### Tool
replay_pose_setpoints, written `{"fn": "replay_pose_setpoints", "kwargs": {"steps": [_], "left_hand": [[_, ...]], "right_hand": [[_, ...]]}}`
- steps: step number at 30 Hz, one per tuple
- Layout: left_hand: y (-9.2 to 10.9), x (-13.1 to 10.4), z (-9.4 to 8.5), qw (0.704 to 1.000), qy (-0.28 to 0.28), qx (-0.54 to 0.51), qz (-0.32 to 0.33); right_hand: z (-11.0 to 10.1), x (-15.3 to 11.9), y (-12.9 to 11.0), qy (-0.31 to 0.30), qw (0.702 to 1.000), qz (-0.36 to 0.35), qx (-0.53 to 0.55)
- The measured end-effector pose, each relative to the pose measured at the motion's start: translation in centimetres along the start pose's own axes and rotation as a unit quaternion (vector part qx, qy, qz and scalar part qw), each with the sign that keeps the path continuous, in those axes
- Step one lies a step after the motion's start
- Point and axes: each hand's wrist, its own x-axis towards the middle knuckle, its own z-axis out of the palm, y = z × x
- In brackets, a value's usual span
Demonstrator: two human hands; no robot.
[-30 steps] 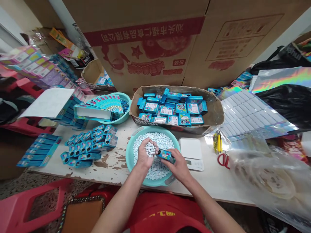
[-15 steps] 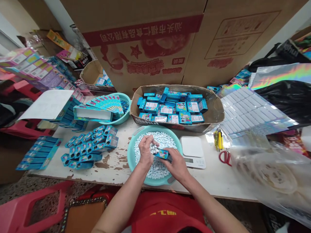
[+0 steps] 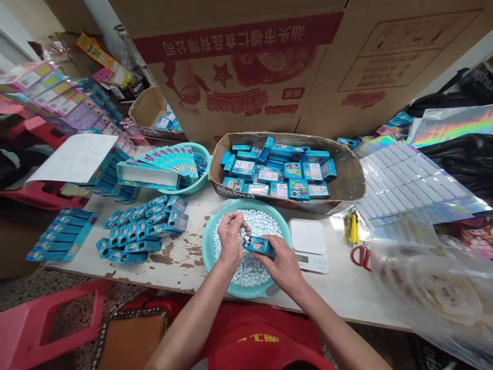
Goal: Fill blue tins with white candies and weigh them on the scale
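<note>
My right hand (image 3: 281, 260) is closed around a small blue candy box (image 3: 259, 245), its end turned left toward my other hand. Cupped over the bowl, my left hand (image 3: 232, 240) holds several small white candies (image 3: 243, 235) against the box's end. Both hands are above a turquoise basin (image 3: 208, 252) filled with loose pale candies (image 3: 252, 272). The inside of the box is mostly hidden by my fingers.
Behind the basin stands a cardboard tray (image 3: 348, 180) of blue boxes. A white scale (image 3: 308, 236) lies to the right, near red-handled scissors (image 3: 360, 257). Stacked blue boxes (image 3: 144, 231) sit at left. A large carton (image 3: 246, 113) rises at the back.
The view has shifted slightly. White candies in my left hand look fewer at the box's end, and the box is tilted a little more. Both hands keep their places over the basin.
</note>
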Motion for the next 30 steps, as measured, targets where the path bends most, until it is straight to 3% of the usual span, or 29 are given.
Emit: {"fn": "replay_pose_setpoints", "kwargs": {"steps": [11,17,21,24,27,30], "left_hand": [[0.3,-1.1,0.1,0.999,-0.049,0.013,-0.019],[0.1,-1.2,-0.1,0.998,-0.054,0.017,0.029],[0.2,-1.9,0.0,0.996,-0.080,0.039,0.015],[1.0,-1.8,-0.1,0.997,-0.065,0.021,0.017],[1.2,-0.7,-1.3,0.999,-0.037,0.025,0.011],[-0.7,0.5,-3.8,0.981,-0.047,0.185,-0.021]], "right_hand": [[0.8,-0.1,0.5,-0.008,0.998,0.026,0.059],[0.8,-0.4,0.6,0.011,0.993,0.039,0.112],[1.0,-0.3,0.4,0.002,0.991,0.047,0.122],[0.7,-0.5,0.2,0.013,0.988,0.057,0.146],[-0.4,-1.1,0.2,0.029,0.979,0.083,0.185],[-1.7,-1.9,0.7,0.063,0.972,0.091,0.206]]}}
